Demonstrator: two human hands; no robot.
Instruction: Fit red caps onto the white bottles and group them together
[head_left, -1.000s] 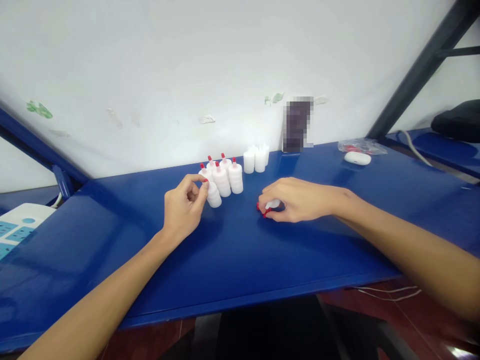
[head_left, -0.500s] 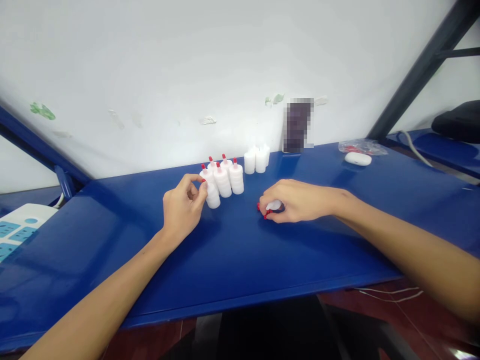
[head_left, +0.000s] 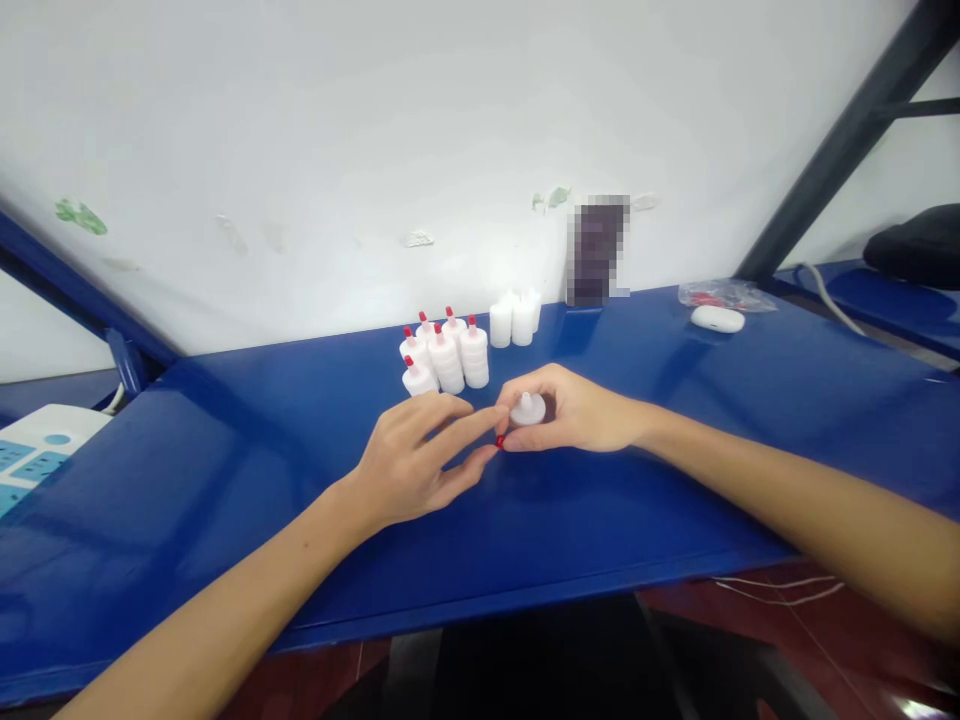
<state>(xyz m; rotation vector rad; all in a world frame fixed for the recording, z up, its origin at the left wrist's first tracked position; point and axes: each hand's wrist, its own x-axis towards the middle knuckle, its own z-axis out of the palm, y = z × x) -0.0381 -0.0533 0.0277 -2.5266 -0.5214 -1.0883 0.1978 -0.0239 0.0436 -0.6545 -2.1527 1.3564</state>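
My right hand [head_left: 562, 410] is wrapped around a small white squeeze bottle [head_left: 527, 408], its bare pointed nozzle facing up. At that hand's fingertips, my left hand [head_left: 427, 450] pinches a small red tip cap [head_left: 500, 441] between thumb and finger. The right thumb appears to touch the cap too. Behind my left hand stands a group of several white bottles [head_left: 448, 365] with red caps on their nozzles. The nearest capped bottle [head_left: 418, 379] is partly hidden by that hand.
Several white bottles without red caps [head_left: 513, 322] stand by the wall. A blurred-out phone-like object [head_left: 598, 250] leans behind. On the right lie a white earphone case [head_left: 718, 319] and a plastic bag with red pieces [head_left: 726, 295]. A power strip [head_left: 45, 450] sits at the left on the blue table [head_left: 525, 540].
My left hand has left the front capped bottle and moved right to meet my right hand. My right hand has turned the white bottle upright, lifting it from the red caps' spot.
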